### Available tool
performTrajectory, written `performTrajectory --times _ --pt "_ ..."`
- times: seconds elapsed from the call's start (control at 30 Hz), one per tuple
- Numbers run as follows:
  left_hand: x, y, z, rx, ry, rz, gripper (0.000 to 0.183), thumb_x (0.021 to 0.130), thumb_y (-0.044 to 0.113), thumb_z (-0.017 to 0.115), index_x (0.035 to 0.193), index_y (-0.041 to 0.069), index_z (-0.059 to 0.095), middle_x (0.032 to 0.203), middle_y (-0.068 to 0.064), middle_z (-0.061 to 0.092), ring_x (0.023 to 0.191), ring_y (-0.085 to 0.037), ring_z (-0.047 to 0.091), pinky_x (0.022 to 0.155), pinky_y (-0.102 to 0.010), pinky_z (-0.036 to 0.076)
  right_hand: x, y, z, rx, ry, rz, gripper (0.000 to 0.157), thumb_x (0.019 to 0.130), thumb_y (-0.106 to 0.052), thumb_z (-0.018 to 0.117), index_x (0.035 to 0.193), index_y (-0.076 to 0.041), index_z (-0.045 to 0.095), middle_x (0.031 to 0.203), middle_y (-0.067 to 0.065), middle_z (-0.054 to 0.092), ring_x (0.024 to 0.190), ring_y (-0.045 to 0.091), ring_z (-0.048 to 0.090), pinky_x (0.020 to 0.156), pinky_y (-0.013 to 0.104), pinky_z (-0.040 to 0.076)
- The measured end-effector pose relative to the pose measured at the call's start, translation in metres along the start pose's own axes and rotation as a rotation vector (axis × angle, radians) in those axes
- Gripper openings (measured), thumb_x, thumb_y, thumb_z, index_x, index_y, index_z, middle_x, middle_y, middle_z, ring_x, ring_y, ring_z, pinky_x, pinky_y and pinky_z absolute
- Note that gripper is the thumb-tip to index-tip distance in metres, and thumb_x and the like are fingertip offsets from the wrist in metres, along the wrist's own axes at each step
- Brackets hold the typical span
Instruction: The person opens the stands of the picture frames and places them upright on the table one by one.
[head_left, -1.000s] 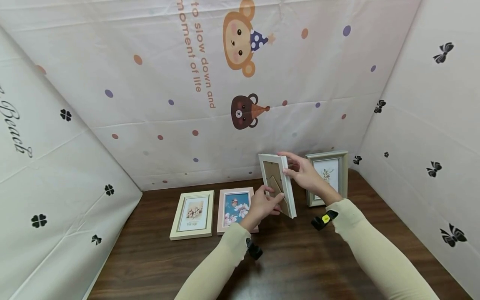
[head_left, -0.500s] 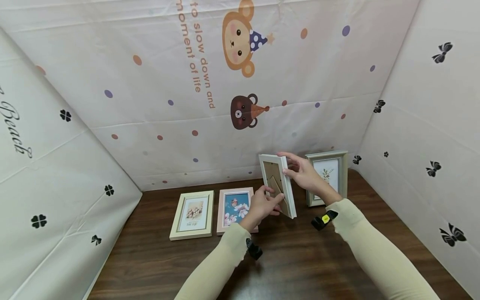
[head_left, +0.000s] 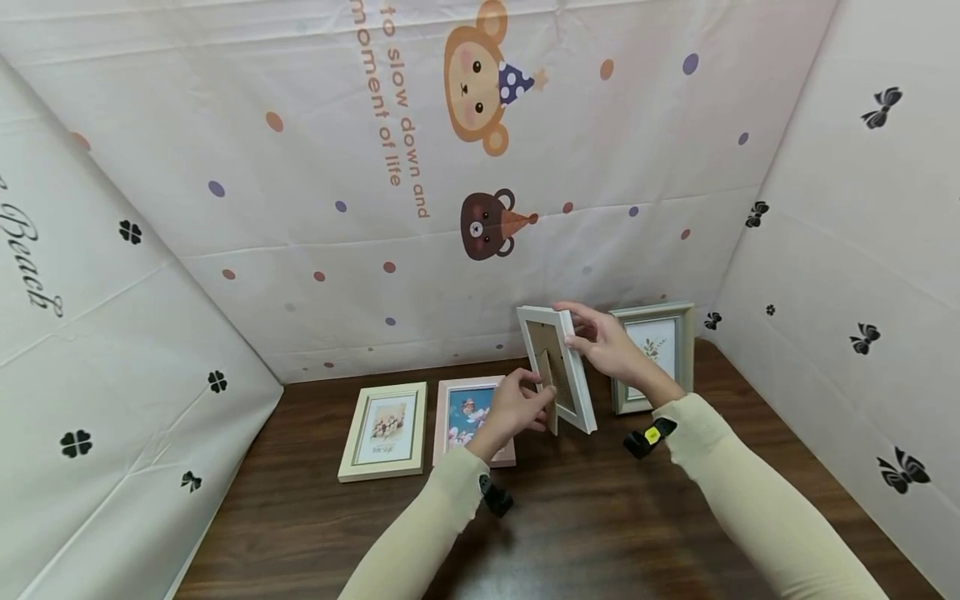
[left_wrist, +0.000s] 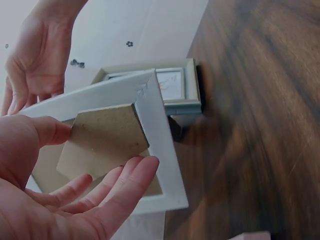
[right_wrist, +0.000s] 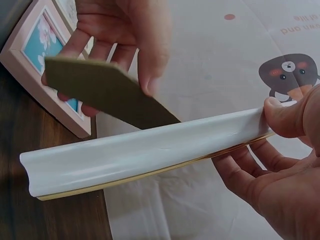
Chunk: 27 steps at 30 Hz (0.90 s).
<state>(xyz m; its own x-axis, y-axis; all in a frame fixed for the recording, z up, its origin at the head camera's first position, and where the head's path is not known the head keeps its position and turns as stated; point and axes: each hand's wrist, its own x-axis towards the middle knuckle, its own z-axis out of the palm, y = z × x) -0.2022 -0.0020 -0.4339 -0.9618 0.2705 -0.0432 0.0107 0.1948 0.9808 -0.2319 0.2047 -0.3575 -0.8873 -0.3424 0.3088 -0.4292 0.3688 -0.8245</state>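
Note:
A white photo frame (head_left: pixel 576 371) stands tilted near the back wall, its brown backing turned toward me. My right hand (head_left: pixel 611 346) grips it by the upper right edge, thumb on the back side and fingers behind. My left hand (head_left: pixel 513 412) pinches the frame's brown cardboard easel stand (left_wrist: pixel 105 137) between thumb and fingers. In the right wrist view the stand (right_wrist: pixel 110 90) is swung out at an angle from the white frame edge (right_wrist: pixel 150 147). The picture side of this frame is hidden.
Left of my hands stand a cream photo frame (head_left: pixel 348 450) and a pink photo frame (head_left: pixel 441 425), partly covered by my left hand. A grey-green frame (head_left: pixel 686 350) stands behind my right forearm. Printed cloth walls (head_left: pixel 337 308) enclose the dark wooden table (head_left: pixel 570 517).
My left hand has drawn the easel stand away from the backing, moving slightly left and toward me. The right hand keeps its hold on the white frame.

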Motion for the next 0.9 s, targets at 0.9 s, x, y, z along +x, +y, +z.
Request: performTrajectory --times 0.9 --pt "0.001 -0.004 -0.022 0.111 0.045 0.047 0.027 0.099 0.027 0.068 0.115 0.006 0.066 0.092 -0.023 0.068 0.059 -0.023 0.067 0.054 -0.035 0.059 0.003 -0.007 0.007 -0.062 0.018 0.007 0.055 0.102 -0.002 0.060 0.154 -0.016 0.047 0.128 0.025 0.065 0.101 0.034 0.069 0.082 0.046 0.058"
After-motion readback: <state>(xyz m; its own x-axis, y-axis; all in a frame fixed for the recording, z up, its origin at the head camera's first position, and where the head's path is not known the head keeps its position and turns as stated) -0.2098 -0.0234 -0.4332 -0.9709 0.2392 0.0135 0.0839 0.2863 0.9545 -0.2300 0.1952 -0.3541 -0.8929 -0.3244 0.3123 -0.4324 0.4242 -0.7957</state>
